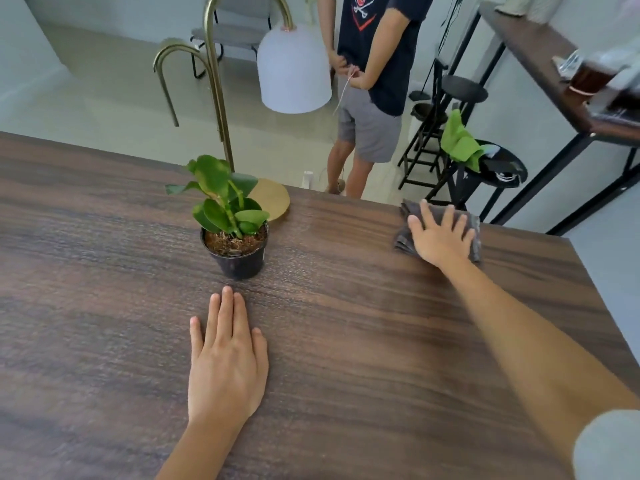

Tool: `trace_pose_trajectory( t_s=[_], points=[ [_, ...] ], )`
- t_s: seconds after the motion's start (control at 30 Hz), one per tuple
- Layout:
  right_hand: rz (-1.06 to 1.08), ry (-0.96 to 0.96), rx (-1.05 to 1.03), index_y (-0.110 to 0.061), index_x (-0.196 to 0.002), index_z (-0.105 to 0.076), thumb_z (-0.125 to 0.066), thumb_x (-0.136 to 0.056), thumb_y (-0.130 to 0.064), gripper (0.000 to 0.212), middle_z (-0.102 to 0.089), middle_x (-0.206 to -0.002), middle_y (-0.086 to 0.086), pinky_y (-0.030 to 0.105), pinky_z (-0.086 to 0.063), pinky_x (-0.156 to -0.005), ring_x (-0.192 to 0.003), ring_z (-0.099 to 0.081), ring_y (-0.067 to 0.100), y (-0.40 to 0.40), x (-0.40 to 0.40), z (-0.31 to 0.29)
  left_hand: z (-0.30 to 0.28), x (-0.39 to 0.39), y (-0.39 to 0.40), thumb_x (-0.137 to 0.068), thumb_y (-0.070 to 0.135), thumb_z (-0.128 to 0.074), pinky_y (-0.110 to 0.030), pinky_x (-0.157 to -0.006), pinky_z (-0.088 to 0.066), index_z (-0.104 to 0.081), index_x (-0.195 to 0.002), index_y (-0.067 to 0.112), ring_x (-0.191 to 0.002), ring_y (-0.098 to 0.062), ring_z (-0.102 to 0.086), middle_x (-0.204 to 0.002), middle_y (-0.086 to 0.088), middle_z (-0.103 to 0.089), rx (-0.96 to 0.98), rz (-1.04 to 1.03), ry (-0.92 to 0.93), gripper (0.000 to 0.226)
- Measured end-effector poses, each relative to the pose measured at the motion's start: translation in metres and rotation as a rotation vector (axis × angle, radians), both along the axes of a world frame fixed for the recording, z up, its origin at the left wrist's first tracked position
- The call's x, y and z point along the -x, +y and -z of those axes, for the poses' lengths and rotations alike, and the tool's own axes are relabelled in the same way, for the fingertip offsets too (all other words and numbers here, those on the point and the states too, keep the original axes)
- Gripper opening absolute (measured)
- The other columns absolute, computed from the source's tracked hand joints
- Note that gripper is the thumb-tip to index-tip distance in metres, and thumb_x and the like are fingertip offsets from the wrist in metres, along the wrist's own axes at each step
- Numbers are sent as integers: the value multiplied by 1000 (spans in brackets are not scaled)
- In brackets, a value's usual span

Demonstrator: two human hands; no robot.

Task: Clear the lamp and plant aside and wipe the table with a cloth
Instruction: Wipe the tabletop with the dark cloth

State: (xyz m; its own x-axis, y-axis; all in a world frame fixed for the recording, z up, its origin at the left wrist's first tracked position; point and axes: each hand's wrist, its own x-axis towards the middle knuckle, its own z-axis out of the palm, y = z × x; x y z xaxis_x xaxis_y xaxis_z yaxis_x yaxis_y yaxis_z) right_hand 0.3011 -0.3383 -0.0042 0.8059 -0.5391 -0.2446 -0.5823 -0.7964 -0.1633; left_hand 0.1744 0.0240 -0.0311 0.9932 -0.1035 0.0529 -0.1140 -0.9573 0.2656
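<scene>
A small green plant in a black pot (238, 252) stands near the middle of the dark wooden table (104, 271). Just behind it is the lamp, with a round brass base (275, 199), a curved brass stem and a white shade (294, 69) hanging over the far edge. My left hand (227, 358) lies flat on the table, fingers together, a short way in front of the pot. My right hand (441, 233) rests spread out on top of a folded grey cloth (403, 237) near the table's far right edge.
Another person (370, 81) stands beyond the far edge of the table. Black stools are at the right, one (502, 168) with a green cloth (460, 142) draped on it. A second wooden counter (540, 46) runs along the upper right. A chair stands farther back.
</scene>
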Motion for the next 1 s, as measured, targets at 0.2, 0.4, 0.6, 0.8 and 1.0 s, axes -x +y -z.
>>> trace_pose_trajectory(
  t_s=[0.2, 0.4, 0.6, 0.8, 1.0],
  points=[
    [238, 61, 23, -43, -154, 4, -8, -97, -63, 61, 17, -163, 14, 63, 10, -115, -147, 14, 44, 1, -7, 0, 1, -3, -2, -95, 37, -16, -58, -115, -11, -26, -147, 3, -147, -25, -11, -157, -13, -21, -7, -8, 16, 64],
    [-308, 5, 22, -47, -153, 2, -7, -99, -60, 56, 11, -164, 10, 63, 10, -115, -149, 11, 41, 125, -70, 6, -2, -4, -3, -96, 37, -18, -60, -114, -6, -22, -149, 4, -148, -24, -6, -159, -11, -17, -26, -18, 25, 63],
    [-683, -90, -21, -49, -152, 2, -7, -98, -61, 56, 10, -165, 7, 57, 7, -119, -150, 13, 36, 165, 105, 9, -12, -6, 4, -95, 17, -40, -55, -115, -11, -33, -142, -4, -146, -31, -15, -154, -19, -26, 174, -69, 47, 52],
    [-774, -40, 48, -59, -146, 9, 7, -89, -73, 59, 19, -162, -8, 49, 6, -121, -150, 19, 25, 102, 191, 6, -21, 16, 61, -100, 28, -30, -35, -119, -8, -25, -148, 3, -147, -21, -9, -159, -9, -16, 219, 28, 37, 54],
    [-234, -22, 6, -47, -153, 3, -8, -97, -66, 60, 13, -164, 11, 61, 7, -117, -149, 12, 40, 118, -7, 3, -5, 23, 69, -93, 44, -8, -40, -119, -1, -12, -151, 12, -147, -17, 2, -159, 0, -5, 25, 23, -6, 66]
  ],
)
